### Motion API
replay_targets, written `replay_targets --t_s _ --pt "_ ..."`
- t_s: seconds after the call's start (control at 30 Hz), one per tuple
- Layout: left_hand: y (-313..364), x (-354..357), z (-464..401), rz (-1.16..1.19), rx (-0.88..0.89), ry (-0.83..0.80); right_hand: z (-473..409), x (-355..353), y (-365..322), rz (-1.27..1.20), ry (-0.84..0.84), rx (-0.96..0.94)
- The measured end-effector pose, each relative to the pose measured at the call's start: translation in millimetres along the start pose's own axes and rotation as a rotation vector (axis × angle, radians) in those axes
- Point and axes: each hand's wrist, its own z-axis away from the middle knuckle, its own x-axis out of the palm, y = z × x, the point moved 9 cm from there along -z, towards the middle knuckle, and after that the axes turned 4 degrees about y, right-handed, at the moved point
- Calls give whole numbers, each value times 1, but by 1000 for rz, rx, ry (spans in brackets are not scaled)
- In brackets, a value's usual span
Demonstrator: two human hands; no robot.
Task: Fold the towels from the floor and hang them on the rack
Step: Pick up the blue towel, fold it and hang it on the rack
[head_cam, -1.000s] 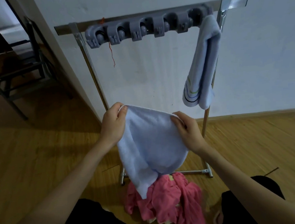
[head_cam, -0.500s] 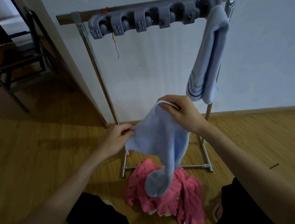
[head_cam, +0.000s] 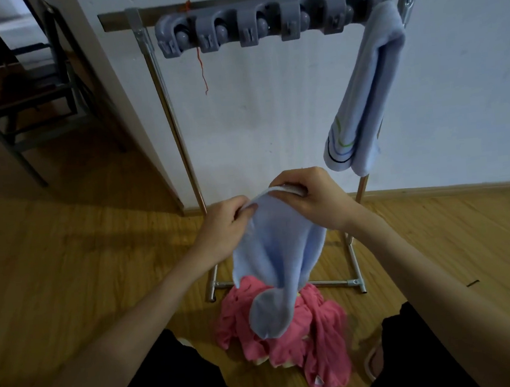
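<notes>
A light blue towel [head_cam: 276, 253] hangs folded lengthways in front of me, its lower end drooping over a pink towel [head_cam: 294, 338] heaped on the wooden floor. My left hand [head_cam: 222, 227] pinches the towel's top edge on the left. My right hand [head_cam: 312, 197] pinches the top edge right beside it, the two hands almost touching. Behind stands the metal rack [head_cam: 178, 144] with a grey holder strip [head_cam: 251, 24] along its top bar. A folded pale blue towel with striped ends [head_cam: 365, 97] hangs from the strip's right end.
A white wall runs behind the rack. A dark metal chair [head_cam: 29, 99] stands at the far left beside a doorway. My knees in dark trousers [head_cam: 184, 381] frame the pink heap. The rack's base bar [head_cam: 329, 284] lies on the floor just beyond the heap.
My hands have come together at the towel's top edge, doubling the towel into a narrower hanging strip. The view has tilted down slightly.
</notes>
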Motion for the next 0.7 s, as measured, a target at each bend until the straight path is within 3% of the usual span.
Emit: replay_targets --t_s 0.27,0.5,0.7 --pt "-23 -36 -9 -46 -111 141 27 -4 29 170 26 35" --pt "-36 -59 -7 340 -375 237 38 -1 31 289 93 -22" --pt "-35 -65 -11 451 -475 331 41 24 3 353 34 -160"
